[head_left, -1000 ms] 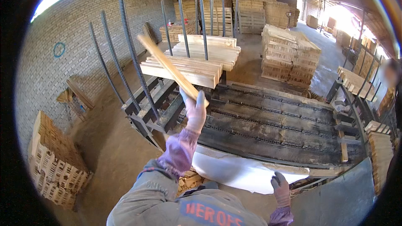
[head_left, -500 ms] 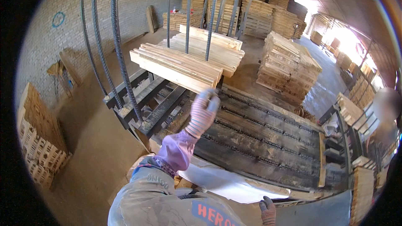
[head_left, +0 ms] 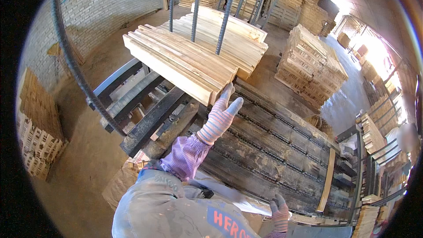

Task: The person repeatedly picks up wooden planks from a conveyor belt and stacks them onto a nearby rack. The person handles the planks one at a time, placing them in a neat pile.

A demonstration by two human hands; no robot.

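My left hand [head_left: 216, 121], in a striped glove with grey-blue fingertips, reaches up to the near right corner of a stack of pale wooden boards [head_left: 183, 61]. Its fingers are stretched out against or right beside the board ends, with the thumb spread apart; whether they touch is hard to tell. At the lower right my right hand [head_left: 278, 215], gloved alike, is held near the front edge of a dark chain conveyor bed [head_left: 273, 150]. Its fingers point away from me, apart and holding nothing. The boards rest on black metal beams [head_left: 152, 119], between upright ribbed steel rods [head_left: 224, 15].
A single wooden slat [head_left: 326, 180] lies across the conveyor's right part. Beyond it stands a tall stack of boards [head_left: 310, 70]. More stacked wood [head_left: 39, 123] is at the left by the brick wall [head_left: 105, 13]. Another person [head_left: 398, 143] is at the far right.
My view has shifted closer to the boards. My left hand has gone from curled in the air to stretched out at the board ends. My right hand has risen a little at the edge.
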